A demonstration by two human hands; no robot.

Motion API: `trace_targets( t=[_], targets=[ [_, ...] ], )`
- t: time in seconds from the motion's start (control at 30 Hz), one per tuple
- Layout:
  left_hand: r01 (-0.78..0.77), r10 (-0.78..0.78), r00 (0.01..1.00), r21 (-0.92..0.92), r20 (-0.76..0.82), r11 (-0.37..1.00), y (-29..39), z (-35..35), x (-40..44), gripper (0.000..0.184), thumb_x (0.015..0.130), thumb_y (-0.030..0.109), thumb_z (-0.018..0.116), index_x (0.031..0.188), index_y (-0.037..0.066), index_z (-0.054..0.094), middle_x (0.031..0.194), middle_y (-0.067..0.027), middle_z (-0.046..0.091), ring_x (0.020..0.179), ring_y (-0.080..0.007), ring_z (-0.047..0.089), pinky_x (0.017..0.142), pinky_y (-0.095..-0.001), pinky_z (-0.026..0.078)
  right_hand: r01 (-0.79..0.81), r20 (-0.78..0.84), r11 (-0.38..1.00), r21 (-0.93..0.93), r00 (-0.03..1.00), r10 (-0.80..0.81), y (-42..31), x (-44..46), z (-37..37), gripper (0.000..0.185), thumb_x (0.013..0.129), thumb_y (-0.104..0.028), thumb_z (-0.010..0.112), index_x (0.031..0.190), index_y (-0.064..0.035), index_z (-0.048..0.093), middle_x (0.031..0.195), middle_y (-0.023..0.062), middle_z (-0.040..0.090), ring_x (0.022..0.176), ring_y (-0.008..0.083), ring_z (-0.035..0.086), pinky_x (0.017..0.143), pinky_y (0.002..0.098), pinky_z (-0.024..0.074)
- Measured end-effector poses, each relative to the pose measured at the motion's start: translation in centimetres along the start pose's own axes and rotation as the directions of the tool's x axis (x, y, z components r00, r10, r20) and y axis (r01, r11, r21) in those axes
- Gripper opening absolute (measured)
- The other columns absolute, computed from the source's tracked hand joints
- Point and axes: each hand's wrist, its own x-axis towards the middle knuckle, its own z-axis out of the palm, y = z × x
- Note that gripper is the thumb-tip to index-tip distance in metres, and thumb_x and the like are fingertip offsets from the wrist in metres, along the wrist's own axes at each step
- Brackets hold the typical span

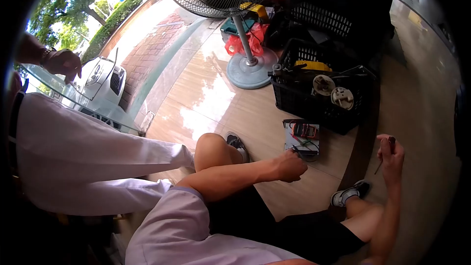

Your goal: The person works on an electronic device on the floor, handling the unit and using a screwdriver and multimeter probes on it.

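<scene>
My right hand [392,161] is raised at the right, its fingers wrapped round a screwdriver [391,141] with a dark handle. The thin shaft points down past the palm. Reaching forward over my lap, my left hand [292,166] is closed, and what it holds, if anything, is hidden. It is nearest to a grey metal box [289,143] on the floor. An orange multimeter [303,130] lies on that box, with red and dark test leads [305,143] beside it. A small dark piece shows by my left fingertips.
Ahead stands a black plastic crate [314,108] holding round pale parts [342,98] and a yellow item [312,65]. A pedestal fan [250,71] and red plastic bag [236,45] are behind. At left, another person in white trousers [93,147] stands close; a hand hovers by a glass edge.
</scene>
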Motion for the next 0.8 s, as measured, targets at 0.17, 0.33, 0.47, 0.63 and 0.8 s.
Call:
trace_targets(
  t=[0.17,0.33,0.47,0.63,0.8],
  targets=[
    [0.002,-0.001,1.0,0.017,-0.018,1.0,0.0,0.1,0.0,0.034,0.088,0.039,0.072,0.103,0.008,0.068,0.096,-0.0124,0.072,0.101,-0.0331,0.068,0.092,-0.046,0.049,0.025,-0.007,1.0,0.01,1.0,-0.025,0.2,0.2,0.0,0.05,0.104,-0.045,0.058,0.132,-0.0041,0.064,0.07,-0.0024,0.055,0.061,0.0051,0.049,0.055,0.0213,0.0399],
    [-0.021,0.024,0.997,0.049,-0.078,0.999,0.2,0.1,-0.4,0.034,0.087,0.039,0.073,0.101,0.009,0.068,0.09,-0.0119,0.072,0.094,-0.0329,0.07,0.087,-0.0452,0.05,0.033,-0.094,0.999,0.037,0.995,-0.029,-1.2,-0.1,0.8,0.06,0.107,-0.044,0.052,0.154,-0.0073,0.042,0.067,-0.0026,0.054,0.059,0.0053,0.049,0.055,0.0223,0.0418],
    [-0.036,0.039,0.995,0.033,-0.095,0.999,0.2,-0.3,-0.6,0.032,0.086,0.038,0.074,0.097,0.008,0.068,0.085,-0.0122,0.072,0.09,-0.0328,0.07,0.084,-0.044,0.051,0.087,-0.152,0.996,-0.015,0.984,-0.089,-1.5,0.2,1.1,0.06,0.108,-0.042,0.051,0.155,-0.0087,0.039,0.066,-0.003,0.053,0.059,0.0053,0.05,0.055,0.0219,0.0426],
    [-0.047,0.052,0.99,0.04,-0.13,0.998,0.3,0.1,-0.2,0.029,0.086,0.036,0.073,0.093,0.009,0.069,0.083,-0.0121,0.072,0.088,-0.0329,0.07,0.083,-0.0444,0.05,0.108,-0.25,0.993,0.041,0.964,-0.095,-2.6,0.4,1.5,0.056,0.107,-0.039,0.054,0.153,-0.0097,0.041,0.072,-0.0012,0.056,0.061,0.0061,0.052,0.057,0.0215,0.0426],
    [-0.045,0.051,0.994,0.068,-0.095,0.997,0.7,-0.9,-0.4,0.025,0.087,0.033,0.072,0.095,0.009,0.07,0.087,-0.0107,0.073,0.091,-0.0317,0.071,0.083,-0.0454,0.05,0.078,-0.288,0.99,0.117,0.957,-0.041,-2.3,0.9,1.2,0.028,0.106,-0.025,0.057,0.128,-0.0082,0.057,0.086,0.0002,0.059,0.064,0.0065,0.053,0.057,0.0205,0.0404]
  ],
)
